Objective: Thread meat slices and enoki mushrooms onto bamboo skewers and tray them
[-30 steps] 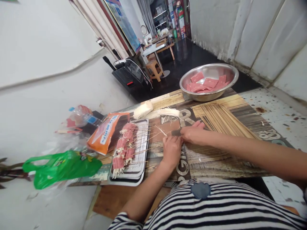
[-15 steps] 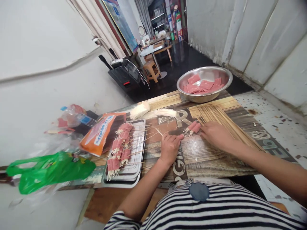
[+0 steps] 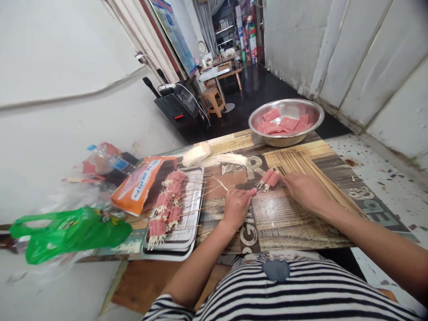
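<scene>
My left hand is closed low over the table on a pink meat roll, with only the roll's end showing past the fingers. Two more pink rolls, with white enoki mushroom ends, lie side by side between my hands. My right hand is closed, thumb and fingertips pinched together just right of those rolls and beside the bundle of bamboo skewers. What its fingertips hold is too small to make out. On my left, a metal tray bears several skewered rolls.
A steel bowl with pink meat slices stands at the far right table edge. Enoki mushrooms lie behind the tray. An orange packet and a green plastic bag are at the left.
My right hand has drawn slightly right, and its fingertips now show pinched beside the two rolls. My left hand stays in place. The view has shifted a little.
</scene>
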Available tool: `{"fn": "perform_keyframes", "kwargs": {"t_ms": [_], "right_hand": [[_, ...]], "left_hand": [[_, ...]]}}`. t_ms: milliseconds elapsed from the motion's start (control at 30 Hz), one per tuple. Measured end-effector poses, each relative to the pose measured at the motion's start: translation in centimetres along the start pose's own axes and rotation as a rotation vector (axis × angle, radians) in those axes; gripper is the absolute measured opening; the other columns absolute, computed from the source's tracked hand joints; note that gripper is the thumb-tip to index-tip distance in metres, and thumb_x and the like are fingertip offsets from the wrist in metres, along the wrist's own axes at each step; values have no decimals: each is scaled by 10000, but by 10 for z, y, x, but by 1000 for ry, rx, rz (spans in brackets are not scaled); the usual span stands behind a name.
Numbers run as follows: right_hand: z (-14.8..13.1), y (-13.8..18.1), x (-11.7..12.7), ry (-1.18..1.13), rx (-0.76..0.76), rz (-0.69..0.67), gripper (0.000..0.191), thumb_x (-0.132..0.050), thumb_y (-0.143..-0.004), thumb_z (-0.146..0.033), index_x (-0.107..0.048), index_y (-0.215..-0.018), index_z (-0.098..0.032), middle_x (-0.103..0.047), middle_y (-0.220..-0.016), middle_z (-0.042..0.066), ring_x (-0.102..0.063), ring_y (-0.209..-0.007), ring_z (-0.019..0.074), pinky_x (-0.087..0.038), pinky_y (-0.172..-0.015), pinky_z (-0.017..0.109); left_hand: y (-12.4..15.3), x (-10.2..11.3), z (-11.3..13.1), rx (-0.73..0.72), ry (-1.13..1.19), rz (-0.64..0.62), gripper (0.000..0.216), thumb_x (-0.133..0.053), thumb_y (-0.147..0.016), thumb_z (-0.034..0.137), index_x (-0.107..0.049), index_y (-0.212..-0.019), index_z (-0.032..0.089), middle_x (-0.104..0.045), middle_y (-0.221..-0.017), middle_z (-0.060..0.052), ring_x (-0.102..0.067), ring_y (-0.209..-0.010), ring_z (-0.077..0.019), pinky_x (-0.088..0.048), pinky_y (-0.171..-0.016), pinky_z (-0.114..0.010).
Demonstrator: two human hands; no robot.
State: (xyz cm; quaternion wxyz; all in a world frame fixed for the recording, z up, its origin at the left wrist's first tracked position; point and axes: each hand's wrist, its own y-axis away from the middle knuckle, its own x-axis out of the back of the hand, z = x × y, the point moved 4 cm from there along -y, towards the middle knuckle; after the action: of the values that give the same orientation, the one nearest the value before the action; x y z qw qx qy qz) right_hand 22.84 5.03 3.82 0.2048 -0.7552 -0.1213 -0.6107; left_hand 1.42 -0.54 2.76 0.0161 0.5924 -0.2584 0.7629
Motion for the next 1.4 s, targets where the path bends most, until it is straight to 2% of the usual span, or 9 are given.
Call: {"fn": "perform_keyframes", "kwargs": {"t_ms": [200, 267, 333, 400, 500, 600, 700, 1000, 1400], "right_hand": [[-18, 43, 36, -292, 104, 143, 334, -390, -964, -284, -706, -918, -188, -703, -903, 75, -629, -805, 175, -446, -729, 268], [-29, 59, 34, -410, 95, 127, 332, -397, -957, -278, -715, -893, -202, -719, -910, 58, -646, -804, 165, -468, -719, 255], [-39, 71, 21, -472, 71, 78, 327, -405, -949, -257, -712, -854, -195, -722, -850, 45, -650, -751, 153, -473, -683, 242], [-46, 77, 6, -435, 55, 46, 319, -408, -946, -231, -701, -835, -175, -708, -786, 45, -638, -704, 152, -463, -659, 242], [-52, 80, -8, -215, 56, 37, 297, -417, -938, -183, -677, -796, -156, -679, -737, 62, -619, -694, 172, -428, -647, 262], [-57, 81, -8, 13, 117, 8, 253, -441, -908, -108, -652, -776, -160, -662, -719, 66, -606, -686, 193, -376, -620, 284], [-59, 83, -4, 112, 191, -15, 228, -451, -891, -72, -647, -820, -163, -667, -728, 73, -595, -669, 196, -337, -596, 296], [-55, 83, -6, 109, 272, 8, 145, -499, -868, -60, -599, -830, -159, -644, -697, 33, -577, -624, 155, -294, -559, 265], [-59, 81, -5, 74, 245, 73, 162, -491, -869, -60, -617, -841, -158, -643, -675, 32, -569, -616, 159, -289, -571, 277]], "left_hand": [[-7, 2, -3, 4, 58, -70, 211, -520, -953, 243, -718, -896, 199, -696, -759, -27, -576, -717, -164, -406, -731, -318], [-7, 2, -3, 12, 67, -77, 223, -516, -956, 249, -722, -885, 203, -688, -737, -24, -568, -693, -156, -396, -713, -312], [-7, 1, -3, 11, 55, -72, 227, -503, -964, 254, -718, -916, 203, -679, -731, -24, -564, -689, -154, -390, -706, -311], [-6, 1, -2, 0, 26, -59, 223, -492, -969, 249, -708, -958, 195, -670, -736, -28, -565, -710, -158, -390, -719, -313], [-5, 0, -1, -11, -12, -51, 231, -481, -972, 243, -700, -932, 180, -661, -733, -35, -560, -725, -166, -387, -727, -318], [-5, -1, -1, -10, -27, -52, 240, -479, -972, 246, -696, -897, 174, -655, -722, -38, -550, -710, -170, -383, -718, -322], [-5, -2, -1, -12, -22, -46, 235, -473, -975, 243, -691, -923, 172, -649, -712, -37, -548, -715, -172, -386, -729, -325], [-4, -3, -1, 1, -11, -42, 230, -473, -971, 231, -678, -888, 169, -647, -720, -38, -539, -724, -170, -390, -752, -324], [-5, -2, 1, -7, -13, -38, 270, -446, -985, 235, -680, -872, 161, -651, -716, -43, -539, -702, -165, -384, -740, -327]]}}
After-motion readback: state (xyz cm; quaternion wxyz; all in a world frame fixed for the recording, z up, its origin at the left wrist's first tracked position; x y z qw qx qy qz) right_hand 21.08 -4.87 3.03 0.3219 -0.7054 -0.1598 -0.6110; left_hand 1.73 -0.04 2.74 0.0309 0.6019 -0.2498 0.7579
